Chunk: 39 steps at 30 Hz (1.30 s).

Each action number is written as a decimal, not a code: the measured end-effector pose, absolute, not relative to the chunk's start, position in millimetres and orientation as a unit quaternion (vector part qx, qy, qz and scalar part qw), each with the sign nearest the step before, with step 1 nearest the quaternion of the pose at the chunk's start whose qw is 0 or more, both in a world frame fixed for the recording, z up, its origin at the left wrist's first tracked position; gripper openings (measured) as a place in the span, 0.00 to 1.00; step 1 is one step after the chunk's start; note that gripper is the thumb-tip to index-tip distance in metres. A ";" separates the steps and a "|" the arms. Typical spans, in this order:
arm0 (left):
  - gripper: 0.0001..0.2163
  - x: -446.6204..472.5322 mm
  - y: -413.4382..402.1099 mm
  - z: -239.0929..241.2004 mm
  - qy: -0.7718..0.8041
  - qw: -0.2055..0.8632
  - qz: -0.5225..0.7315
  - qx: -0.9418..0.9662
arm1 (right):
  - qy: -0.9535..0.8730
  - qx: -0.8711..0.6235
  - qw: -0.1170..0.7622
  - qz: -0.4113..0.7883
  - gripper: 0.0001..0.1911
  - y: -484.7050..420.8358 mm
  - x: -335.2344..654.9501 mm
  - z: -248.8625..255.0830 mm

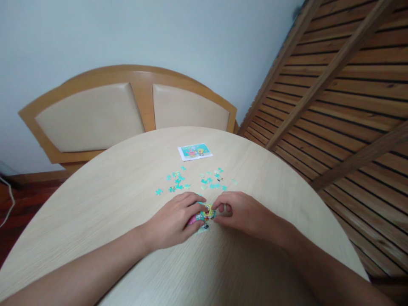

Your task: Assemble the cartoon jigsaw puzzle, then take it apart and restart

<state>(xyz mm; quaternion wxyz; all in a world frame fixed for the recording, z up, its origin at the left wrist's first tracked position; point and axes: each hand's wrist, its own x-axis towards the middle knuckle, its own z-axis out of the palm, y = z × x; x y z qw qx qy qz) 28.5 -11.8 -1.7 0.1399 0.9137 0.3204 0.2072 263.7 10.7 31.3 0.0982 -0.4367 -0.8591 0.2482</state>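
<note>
A partly joined jigsaw puzzle point(208, 209) with yellow, pink and teal cartoon parts lies on the table close to me. My left hand point(180, 214) grips it from the left, fingers and thumb curled over its face and hiding much of it. At its right edge, my right hand point(237, 210) pinches with thumb and forefinger; a small puzzle piece point(214, 213) seems to be between those fingertips, touching the joined part. The other right fingers are curled in. Loose teal puzzle pieces point(178, 180) lie beyond my left hand, and another group of loose pieces point(212, 180) beyond my right.
A reference picture card point(196, 151) with two cartoon figures lies farther back on the round wooden table point(270, 182). Behind the table stands a wooden chair back point(142, 91) with cream panels. A slatted wooden partition point(334, 85) rises on the right.
</note>
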 end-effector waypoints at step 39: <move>0.09 -26.1 18.9 13.0 0.561 0.129 0.222 0.787 | -0.924 -0.292 0.121 0.213 0.05 24.4 272.6 19.0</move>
